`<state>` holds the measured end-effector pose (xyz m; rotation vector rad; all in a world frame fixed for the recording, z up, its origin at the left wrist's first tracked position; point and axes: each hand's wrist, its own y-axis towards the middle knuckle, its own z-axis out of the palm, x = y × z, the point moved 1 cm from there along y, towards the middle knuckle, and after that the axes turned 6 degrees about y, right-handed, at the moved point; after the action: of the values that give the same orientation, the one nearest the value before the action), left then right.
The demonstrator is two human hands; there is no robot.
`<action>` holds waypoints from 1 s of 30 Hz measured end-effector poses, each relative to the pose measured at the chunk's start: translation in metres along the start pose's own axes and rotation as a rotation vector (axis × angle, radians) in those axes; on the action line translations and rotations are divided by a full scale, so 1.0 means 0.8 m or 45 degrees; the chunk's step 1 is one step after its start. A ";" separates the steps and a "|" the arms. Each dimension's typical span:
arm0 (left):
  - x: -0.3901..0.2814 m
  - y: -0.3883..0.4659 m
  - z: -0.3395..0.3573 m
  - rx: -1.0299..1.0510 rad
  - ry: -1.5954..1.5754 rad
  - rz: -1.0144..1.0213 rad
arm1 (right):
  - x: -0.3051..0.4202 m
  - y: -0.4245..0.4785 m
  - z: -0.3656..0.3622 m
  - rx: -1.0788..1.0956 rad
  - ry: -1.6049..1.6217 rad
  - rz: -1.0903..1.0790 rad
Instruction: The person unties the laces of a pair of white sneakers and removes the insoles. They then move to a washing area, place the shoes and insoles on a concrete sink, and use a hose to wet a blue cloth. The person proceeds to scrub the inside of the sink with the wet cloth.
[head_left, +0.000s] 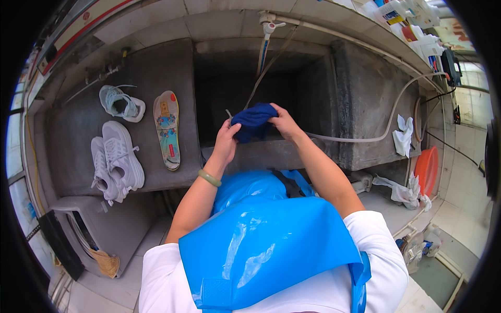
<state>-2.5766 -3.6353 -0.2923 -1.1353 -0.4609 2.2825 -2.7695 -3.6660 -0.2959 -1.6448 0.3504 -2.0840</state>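
A dark blue cloth (253, 122) is stretched between my two hands above the near edge of a dark stone sink basin (270, 150). My left hand (226, 141) pinches its left side, thumb on top, with a bangle at the wrist. On the other side my right hand (285, 122) grips the cloth's upper right edge. A thin grey cord or tube (263, 76) comes down from the wall behind the cloth; whether it touches the cloth is hidden. Deep shade fills the basin's inside.
Left on the counter (78, 156) lie a patterned insole (167, 131), a pale blue shoe (122, 103) and a pair of lilac sneakers (119, 154). A tap (270, 27) hangs over the basin. A hose (366, 139) crosses the right side, near a white rag (403, 135) and an orange basin (426, 170).
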 end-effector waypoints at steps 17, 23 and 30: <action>-0.010 0.063 -0.008 -0.101 -0.190 -0.455 | 0.064 0.063 0.004 0.392 -0.521 -0.171; -0.005 0.058 -0.044 -0.275 -0.712 -0.381 | 0.075 0.189 -0.048 -0.210 -0.468 -0.168; 0.003 0.051 -0.080 -0.411 -0.899 -0.300 | 0.031 0.277 -0.065 -0.320 -0.091 -0.209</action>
<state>-2.5387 -3.6619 -0.3526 -0.3302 -1.1942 2.3915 -2.7808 -3.8741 -0.3917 -1.9468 0.4848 -2.1645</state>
